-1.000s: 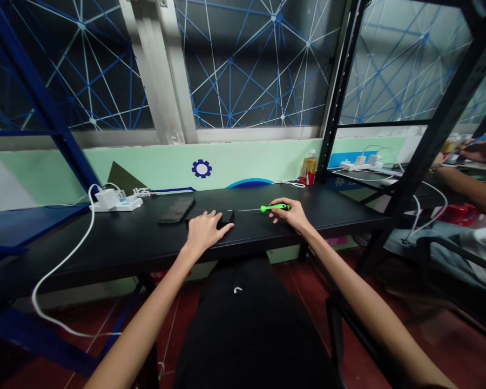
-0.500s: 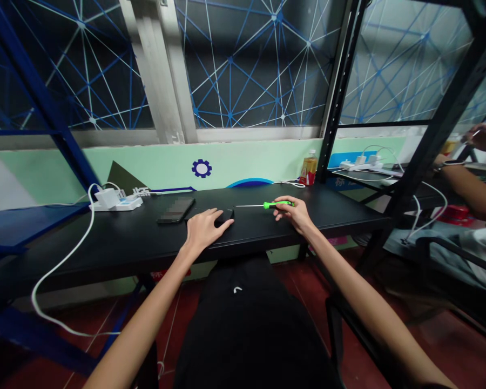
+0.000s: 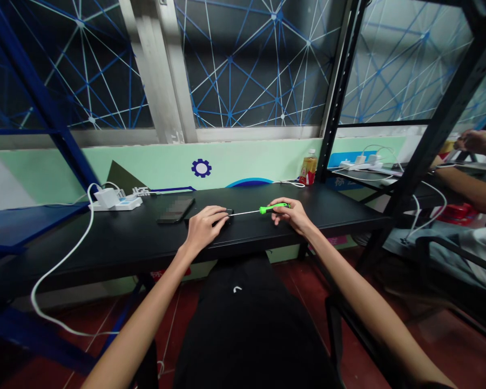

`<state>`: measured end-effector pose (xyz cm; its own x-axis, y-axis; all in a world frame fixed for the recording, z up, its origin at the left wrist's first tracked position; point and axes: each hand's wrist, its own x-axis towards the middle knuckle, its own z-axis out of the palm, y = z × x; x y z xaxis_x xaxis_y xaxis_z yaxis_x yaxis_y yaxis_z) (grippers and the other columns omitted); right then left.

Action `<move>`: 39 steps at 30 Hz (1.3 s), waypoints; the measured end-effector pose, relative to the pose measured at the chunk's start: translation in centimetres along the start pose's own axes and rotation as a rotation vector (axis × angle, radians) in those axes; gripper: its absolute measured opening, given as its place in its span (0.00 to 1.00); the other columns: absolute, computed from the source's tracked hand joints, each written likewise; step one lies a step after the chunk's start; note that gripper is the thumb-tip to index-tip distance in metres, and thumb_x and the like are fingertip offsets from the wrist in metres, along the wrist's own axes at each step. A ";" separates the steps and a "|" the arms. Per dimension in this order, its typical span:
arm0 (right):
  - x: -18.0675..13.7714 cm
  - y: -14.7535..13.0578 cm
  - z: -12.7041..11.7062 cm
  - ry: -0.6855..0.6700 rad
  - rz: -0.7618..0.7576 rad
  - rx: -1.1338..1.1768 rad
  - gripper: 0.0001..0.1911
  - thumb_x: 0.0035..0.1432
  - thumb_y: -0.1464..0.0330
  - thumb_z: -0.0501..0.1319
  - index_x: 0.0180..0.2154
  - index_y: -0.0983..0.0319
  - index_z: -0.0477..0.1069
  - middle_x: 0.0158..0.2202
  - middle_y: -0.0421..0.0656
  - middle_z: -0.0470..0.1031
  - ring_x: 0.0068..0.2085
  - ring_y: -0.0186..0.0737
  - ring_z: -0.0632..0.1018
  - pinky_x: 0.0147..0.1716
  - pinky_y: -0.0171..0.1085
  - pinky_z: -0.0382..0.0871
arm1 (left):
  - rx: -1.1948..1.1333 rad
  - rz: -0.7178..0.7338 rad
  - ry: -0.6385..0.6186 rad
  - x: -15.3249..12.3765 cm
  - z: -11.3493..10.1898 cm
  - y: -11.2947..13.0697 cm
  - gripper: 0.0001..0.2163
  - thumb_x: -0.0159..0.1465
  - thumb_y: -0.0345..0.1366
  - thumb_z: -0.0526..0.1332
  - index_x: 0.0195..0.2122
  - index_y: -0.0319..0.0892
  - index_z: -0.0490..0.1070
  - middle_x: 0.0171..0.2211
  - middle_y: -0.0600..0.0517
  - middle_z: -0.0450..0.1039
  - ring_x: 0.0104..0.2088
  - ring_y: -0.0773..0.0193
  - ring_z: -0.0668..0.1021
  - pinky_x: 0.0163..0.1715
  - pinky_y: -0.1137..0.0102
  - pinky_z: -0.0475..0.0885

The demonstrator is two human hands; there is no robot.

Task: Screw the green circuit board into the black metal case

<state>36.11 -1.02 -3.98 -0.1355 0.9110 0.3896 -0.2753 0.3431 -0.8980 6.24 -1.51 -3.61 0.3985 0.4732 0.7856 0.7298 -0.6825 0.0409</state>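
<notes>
My right hand (image 3: 292,214) pinches a green-handled screwdriver (image 3: 272,208) low over the black table (image 3: 125,243). Its thin metal shaft points left, with the tip at a small black device (image 3: 225,216). My left hand (image 3: 202,227) curls over that device and holds it against the table, covering most of it. A dark phone (image 3: 176,210) lies flat just left of my left hand.
A white power strip (image 3: 113,201) with a charger and a long white cable (image 3: 56,270) sits at the back left. A drink bottle (image 3: 309,167) stands at the back right beside a black rack post (image 3: 336,92). Another person's arm (image 3: 465,183) works at the neighbouring table on the right.
The screwdriver has swung back left and its tip now meets the black device. My left hand's fingers have curled from flat to gripping the device. The neighbour's hand has shifted.
</notes>
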 end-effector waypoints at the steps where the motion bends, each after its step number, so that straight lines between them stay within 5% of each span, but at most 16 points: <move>1: 0.1 0.0 -0.1 0.011 0.007 0.006 0.15 0.44 0.66 0.74 0.34 0.66 0.77 0.26 0.44 0.77 0.25 0.38 0.78 0.21 0.36 0.75 | 0.002 -0.018 -0.030 0.0 -0.1 0.1 0.15 0.71 0.41 0.55 0.39 0.48 0.82 0.45 0.50 0.81 0.49 0.58 0.80 0.49 0.63 0.75; 11: 1.1 0.4 -1.2 0.252 -0.008 0.156 0.13 0.41 0.68 0.73 0.31 0.65 0.76 0.22 0.41 0.74 0.24 0.35 0.76 0.21 0.34 0.74 | 0.142 -0.070 -0.330 3.5 1.2 1.6 0.13 0.70 0.40 0.55 0.43 0.50 0.81 0.47 0.51 0.81 0.51 0.55 0.78 0.45 0.63 0.73; 16: 1.0 0.4 -1.1 0.250 -0.026 0.172 0.13 0.40 0.67 0.72 0.30 0.64 0.75 0.23 0.40 0.74 0.23 0.35 0.75 0.20 0.34 0.73 | 0.250 -0.163 -0.368 6.1 2.4 1.9 0.20 0.69 0.42 0.56 0.61 0.45 0.70 0.51 0.45 0.79 0.50 0.50 0.78 0.47 0.60 0.71; 21: 0.9 0.4 -1.0 0.200 -0.010 0.122 0.11 0.42 0.67 0.71 0.30 0.64 0.75 0.21 0.39 0.73 0.22 0.35 0.75 0.20 0.34 0.73 | 0.153 -0.173 -0.351 4.2 0.2 -0.8 0.27 0.70 0.49 0.52 0.68 0.46 0.58 0.58 0.44 0.73 0.57 0.50 0.75 0.56 0.56 0.66; 27: 0.5 0.3 -0.2 0.048 0.091 0.007 0.12 0.42 0.68 0.71 0.31 0.65 0.76 0.21 0.41 0.76 0.20 0.36 0.76 0.20 0.36 0.75 | 0.138 -0.240 -0.581 0.8 -1.9 -4.5 0.34 0.64 0.63 0.54 0.68 0.54 0.58 0.70 0.46 0.55 0.69 0.43 0.58 0.63 0.42 0.53; 39: 0.3 0.2 0.4 0.034 0.146 -0.075 0.14 0.41 0.67 0.72 0.32 0.67 0.76 0.19 0.42 0.75 0.20 0.37 0.77 0.21 0.36 0.78 | 0.214 -0.309 -0.610 0.0 -1.3 -3.7 0.31 0.68 0.61 0.47 0.68 0.54 0.58 0.70 0.45 0.55 0.68 0.40 0.57 0.60 0.39 0.55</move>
<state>35.67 -0.78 -4.02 -0.1364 0.9591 0.2480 -0.1828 0.2217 -0.9578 2.76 0.27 -2.96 0.3502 0.8969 0.2701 0.9275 -0.3724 0.0341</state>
